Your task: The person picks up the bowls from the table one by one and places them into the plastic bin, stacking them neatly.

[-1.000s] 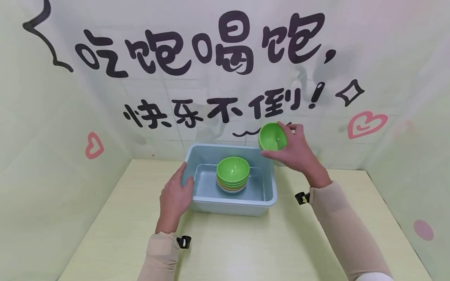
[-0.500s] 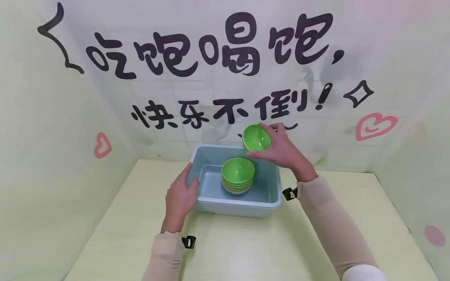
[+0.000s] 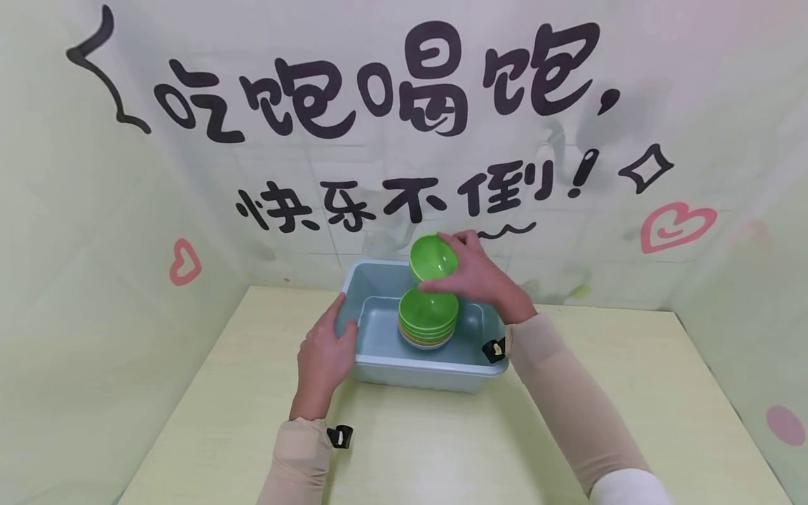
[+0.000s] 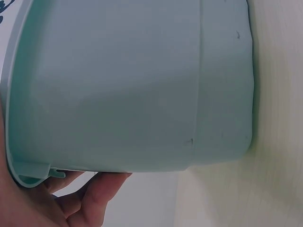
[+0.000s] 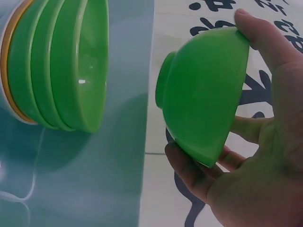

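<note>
A pale blue plastic tub (image 3: 379,365) (image 4: 142,94) stands on the table. Inside it sits a stack of bowls (image 3: 428,320) (image 5: 57,71), green on top with an orange and a white one below. My right hand (image 3: 470,273) (image 5: 265,156) grips a single green bowl (image 3: 433,257) (image 5: 206,92) by its rim, tilted, just above the stack and apart from it. My left hand (image 3: 322,354) (image 4: 61,203) rests against the tub's left wall, thumb on the rim, fingers reaching under the rim.
The pale yellow table (image 3: 442,435) is boxed in by light green walls on the left, right and back. The back wall (image 3: 404,126) carries black lettering and pink hearts. The tub stands close to the back wall.
My right hand has carried the green bowl leftward and slightly down, from over the tub's right rim to just above the stack. The left hand has stayed on the tub.
</note>
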